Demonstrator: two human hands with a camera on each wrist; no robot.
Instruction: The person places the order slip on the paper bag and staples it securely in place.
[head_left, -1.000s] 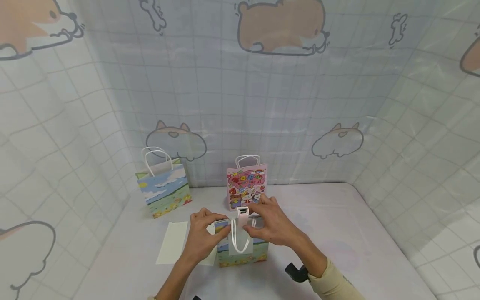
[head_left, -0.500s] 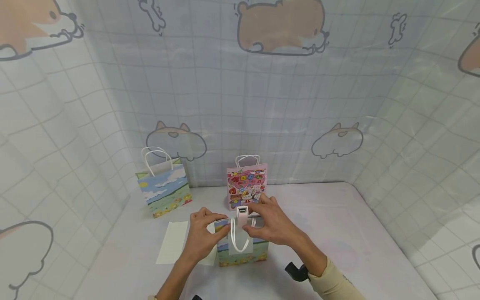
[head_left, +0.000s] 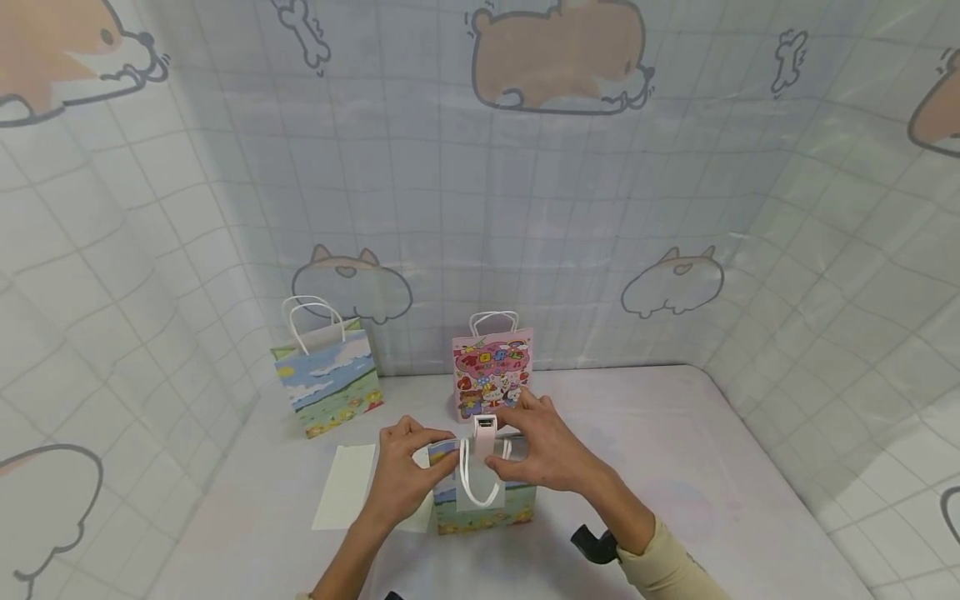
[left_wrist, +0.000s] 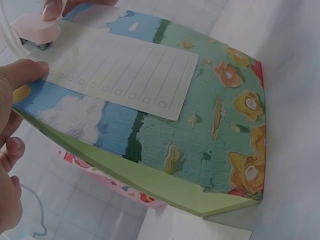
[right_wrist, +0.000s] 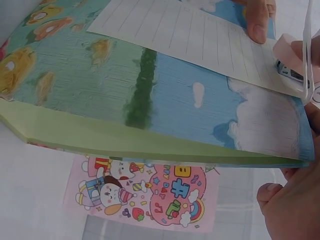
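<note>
A paper gift bag (head_left: 487, 520) with a painted sky-and-flowers print stands upright at the front middle of the table. Against its near face lies a lined checklist sheet (left_wrist: 125, 75), reaching up to the rim. My left hand (head_left: 408, 468) pinches the sheet and the bag's rim on the left, thumb in front. In my right hand (head_left: 551, 446) is a small pink-and-white stapler (head_left: 485, 435), straddling the top edge at the sheet's upper end. A white cord handle (head_left: 467, 475) droops over the front. The bag's far side is mostly hidden.
Behind stands a pink cartoon gift bag (head_left: 493, 375), and at the back left a second landscape-print bag (head_left: 330, 379). Pale paper sheets (head_left: 345, 487) lie on the table (head_left: 652, 433) left of the front bag. Curtains with a grid print (head_left: 525, 208) surround it.
</note>
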